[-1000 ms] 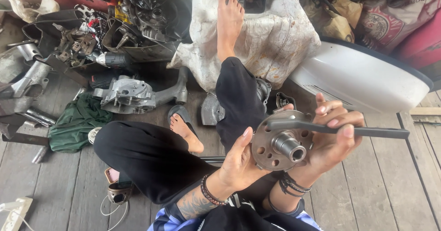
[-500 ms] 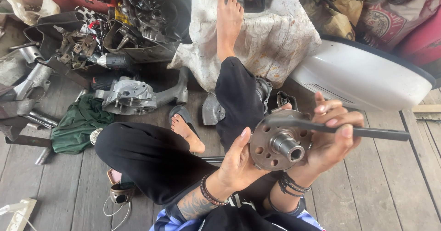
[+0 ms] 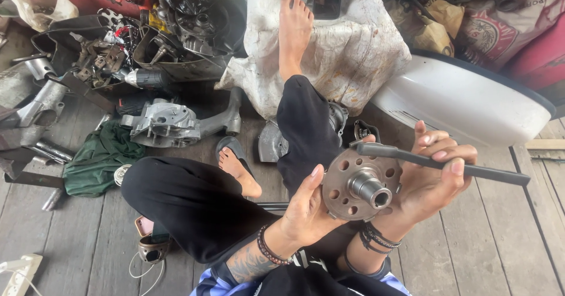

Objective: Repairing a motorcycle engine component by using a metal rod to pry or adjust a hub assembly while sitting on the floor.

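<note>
The rear face of the round metal hub (image 3: pixel 360 185) is hidden. The far end of the dark bar (image 3: pixel 441 163) lying across the hub disappears behind the hub's rim. Below the hub, both forearms are cut off by the bottom edge.

A weathered grey wooden plank floor (image 3: pixel 506 237) is strewn with a crumpled green cloth (image 3: pixel 100 158), a grey cast-metal engine casing (image 3: pixel 168 122) and a curved white plastic panel (image 3: pixel 465 105).

Bare floorboards (image 3: pixel 500 237) lie open rightward; engine parts (image 3: pixel 165 122) and white panel (image 3: pixel 465 105) crowd ahead.
</note>
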